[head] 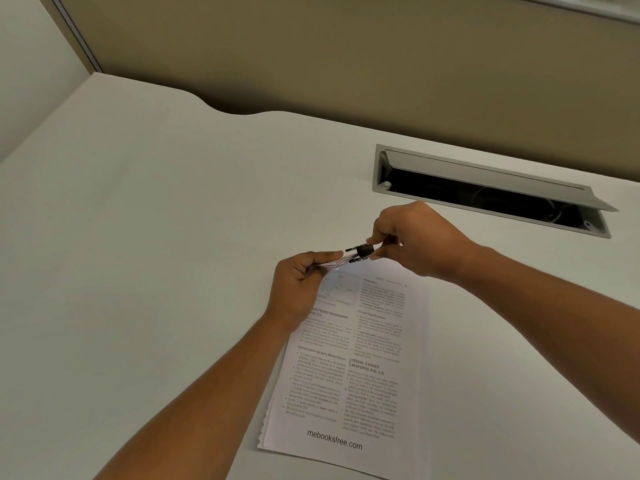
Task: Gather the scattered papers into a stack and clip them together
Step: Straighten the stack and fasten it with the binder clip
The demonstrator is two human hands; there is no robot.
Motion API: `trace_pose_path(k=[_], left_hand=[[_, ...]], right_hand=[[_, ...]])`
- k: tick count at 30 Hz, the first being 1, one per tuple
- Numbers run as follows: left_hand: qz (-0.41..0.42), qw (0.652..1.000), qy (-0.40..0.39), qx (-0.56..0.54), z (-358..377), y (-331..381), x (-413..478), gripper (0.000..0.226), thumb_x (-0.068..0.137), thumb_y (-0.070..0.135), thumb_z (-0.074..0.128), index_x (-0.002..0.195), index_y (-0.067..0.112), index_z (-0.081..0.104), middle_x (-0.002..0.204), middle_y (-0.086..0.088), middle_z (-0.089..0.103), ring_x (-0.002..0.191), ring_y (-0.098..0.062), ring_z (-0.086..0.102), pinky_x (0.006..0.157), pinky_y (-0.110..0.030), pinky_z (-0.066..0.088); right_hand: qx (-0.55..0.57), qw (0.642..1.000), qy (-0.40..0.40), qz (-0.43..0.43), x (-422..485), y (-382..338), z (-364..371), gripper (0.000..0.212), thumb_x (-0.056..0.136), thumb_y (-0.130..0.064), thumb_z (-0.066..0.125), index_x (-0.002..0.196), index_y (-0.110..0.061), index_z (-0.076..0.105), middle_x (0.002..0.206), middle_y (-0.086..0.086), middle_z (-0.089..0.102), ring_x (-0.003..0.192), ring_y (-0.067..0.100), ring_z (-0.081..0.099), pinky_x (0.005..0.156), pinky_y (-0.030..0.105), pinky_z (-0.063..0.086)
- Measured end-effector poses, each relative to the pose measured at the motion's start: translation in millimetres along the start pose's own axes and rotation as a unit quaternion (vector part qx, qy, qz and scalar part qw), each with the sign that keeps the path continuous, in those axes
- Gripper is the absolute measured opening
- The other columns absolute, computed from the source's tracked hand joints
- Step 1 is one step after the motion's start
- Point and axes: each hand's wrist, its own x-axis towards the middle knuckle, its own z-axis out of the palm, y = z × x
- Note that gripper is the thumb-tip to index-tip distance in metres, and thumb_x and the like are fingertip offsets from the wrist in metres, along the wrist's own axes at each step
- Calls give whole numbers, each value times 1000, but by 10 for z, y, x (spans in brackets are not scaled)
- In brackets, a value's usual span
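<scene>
Pale desk (138, 237) backed by a tan partition panel (311, 46). Printed stack of papers (346, 375) lying on the near middle of the desk, sheets roughly squared, left edges slightly stepped at the near corner. Far left corner of the stack raised off the surface and bent upward. Black binder clip (362, 252) at that raised corner, mouth against the paper edge; whether biting the sheets cannot be told. Left hand (298, 289) curled round the raised corner, thumb on top, fingers beneath. Right hand (415, 244) pinching the clip's handles between thumb and fingers, held above the stack's far edge. Both forearms bare, reaching in from the near side. Beyond the right hand, a recessed grey cable hatch (485, 199) set in the desk, lid tilted open, dark inside.
</scene>
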Motion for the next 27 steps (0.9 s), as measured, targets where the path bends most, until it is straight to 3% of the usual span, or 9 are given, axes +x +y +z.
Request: trace_pose_path(k=[4,8,11,14,17,19,23,27], left_hand=[[2,1000,-5,5,-13,-13,6,30,95,-4,59,109,16,77,108,1,79,101,-15,74,83,-28,61],[-5,1000,-2,15,-19,-32,9,26,96,1,60,111,14,78,109,-1,79,98,-20,75,81,-34,63],[-2,1000,5,16,-22,-2,7,23,97,3,61,108,14,78,104,-1,79,95,-18,75,76,-29,62],[-11,1000,11,16,-10,36,8,25,94,3,66,96,25,77,93,7,78,87,-9,73,73,-21,58],[-29,999,26,8,-19,31,24,23,89,1,71,86,24,70,84,5,74,79,-9,70,74,-25,59],[-41,999,28,-10,-32,26,30,18,88,1,73,88,18,67,87,-2,74,81,-15,71,76,-32,61],[-56,997,32,-47,-35,36,28,18,86,-2,73,91,14,68,94,-11,75,89,-30,74,80,-43,63],[-62,996,34,-61,-50,22,40,18,84,-4,74,95,9,69,98,-15,76,93,-32,73,87,-47,61]], right_hand=[[-41,998,-34,-40,71,-7,16,11,85,-21,76,94,-15,75,92,-1,70,79,14,54,73,32,51],[-55,996,-44,-47,130,-46,39,13,85,-22,75,96,-14,74,93,-1,69,81,14,55,74,33,52],[-45,997,-42,-37,159,-46,33,15,84,-22,77,96,-14,74,94,-1,70,81,16,58,75,34,53],[-34,998,-51,-24,177,-42,17,21,82,-24,79,100,-15,73,95,-1,69,83,17,62,78,37,56],[-3,998,-58,-13,195,-31,6,38,80,-27,81,115,-18,71,99,-5,67,86,11,64,80,28,57],[20,998,-51,-14,180,8,17,51,78,-32,82,125,-21,66,114,-3,69,95,8,63,82,21,53],[107,994,-24,20,51,113,155,98,67,-46,87,151,-34,38,152,-7,46,133,12,47,110,36,43],[275,941,113,160,-254,249,421,96,70,-54,75,152,-27,34,157,-3,39,138,13,42,112,33,38]])
